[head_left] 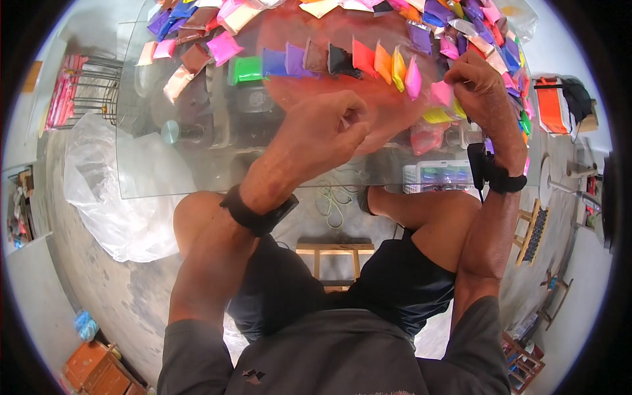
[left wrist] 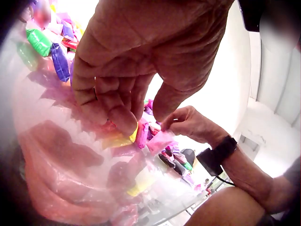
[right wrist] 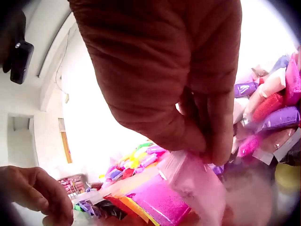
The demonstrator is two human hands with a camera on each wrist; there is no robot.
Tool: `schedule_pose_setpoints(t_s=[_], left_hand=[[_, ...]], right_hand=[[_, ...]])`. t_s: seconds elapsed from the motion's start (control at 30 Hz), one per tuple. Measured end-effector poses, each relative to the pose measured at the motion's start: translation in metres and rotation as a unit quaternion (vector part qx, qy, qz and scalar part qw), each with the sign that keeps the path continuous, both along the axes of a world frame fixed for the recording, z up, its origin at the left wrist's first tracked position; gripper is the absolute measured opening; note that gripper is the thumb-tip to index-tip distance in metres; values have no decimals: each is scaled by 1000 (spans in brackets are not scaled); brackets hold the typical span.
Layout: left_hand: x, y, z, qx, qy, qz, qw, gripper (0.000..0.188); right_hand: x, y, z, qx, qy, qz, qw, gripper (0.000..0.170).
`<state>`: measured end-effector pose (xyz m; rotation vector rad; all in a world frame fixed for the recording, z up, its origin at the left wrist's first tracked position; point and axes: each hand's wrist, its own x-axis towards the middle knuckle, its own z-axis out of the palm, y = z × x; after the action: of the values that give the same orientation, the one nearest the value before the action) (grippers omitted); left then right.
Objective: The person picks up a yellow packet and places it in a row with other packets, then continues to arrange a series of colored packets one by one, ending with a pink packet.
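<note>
The right hand (head_left: 479,84) pinches a light pink packet (head_left: 440,93) by its upper edge, at the right end of a row of coloured packets. In the right wrist view the pink packet (right wrist: 195,186) hangs from the fingertips, beside a magenta packet (right wrist: 160,200). The left hand (head_left: 316,131) hovers in front of the row, below the black packet (head_left: 342,62), fingers loosely curled. A space shows between its thumb and fingers in the left wrist view, with nothing held. The row also has a green packet (head_left: 247,70), a red packet (head_left: 364,56) and a yellow packet (head_left: 398,68).
Many loose packets (head_left: 187,34) are heaped along the back and right of the glass table (head_left: 217,178). Below its front edge are a white basket (head_left: 411,179) and the person's knees. Clear plastic sheeting (head_left: 108,197) lies left; a wire rack (head_left: 95,89) stands behind it.
</note>
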<state>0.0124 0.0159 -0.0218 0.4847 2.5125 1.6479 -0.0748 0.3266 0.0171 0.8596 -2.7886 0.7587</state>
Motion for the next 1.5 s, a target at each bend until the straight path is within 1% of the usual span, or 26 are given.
schedule_pose_setpoints(t_s=[0.23, 0.3, 0.43, 0.5, 0.63, 0.73, 0.8, 0.83, 0.9, 0.93, 1.0, 1.2, 1.33, 1.4, 1.43, 1.5], left_hand=[[0, 0, 5, -15, 2, -5, 1000, 23], [0, 0, 5, -15, -1, -7, 1000, 23], [0, 0, 4, -26, 1, -8, 1000, 23], [1, 0, 3, -29, 6, -8, 1000, 24], [1, 1, 2, -28, 14, -6, 1000, 23], [0, 1, 0, -31, 16, -7, 999, 23], [0, 1, 0, -36, 17, -10, 999, 24], [0, 1, 1, -40, 15, -9, 999, 24], [0, 1, 2, -44, 13, -9, 999, 25], [-1, 1, 1, -52, 18, -8, 998, 25], [-1, 1, 1, -60, 22, -7, 998, 26], [-1, 0, 3, -69, 23, -17, 997, 26], [0, 0, -1, -64, 40, -11, 997, 26], [-1, 0, -1, -52, 48, -13, 997, 25], [-1, 0, 1, -60, 42, -15, 997, 25], [-1, 2, 5, -65, 42, -24, 997, 25]], right_hand=[[-1, -5, -4, -20, -27, 3, 999, 18], [-1, -10, -4, -32, -13, 1, 999, 13], [-2, -12, -8, -36, -27, -15, 999, 13], [-3, -12, -8, -28, -20, -9, 999, 18], [-5, -15, -10, -21, -20, -8, 1000, 18], [-6, -17, -13, -46, -22, -3, 999, 19], [-5, -19, -11, -46, -25, -9, 999, 13], [-5, -19, -13, -46, -25, -9, 999, 13], [-5, -20, -17, -73, -41, -19, 996, 20], [-5, -20, -16, -73, -41, -20, 996, 20], [-3, -21, -15, -60, -61, -36, 996, 27], [-3, -15, -22, -62, -45, -52, 996, 35], [-2, -10, -24, -42, -51, -55, 996, 37], [6, -11, -18, -37, -126, -71, 989, 35], [9, -12, -18, -36, -125, -73, 989, 35], [13, -14, -18, 19, -104, -60, 993, 33]])
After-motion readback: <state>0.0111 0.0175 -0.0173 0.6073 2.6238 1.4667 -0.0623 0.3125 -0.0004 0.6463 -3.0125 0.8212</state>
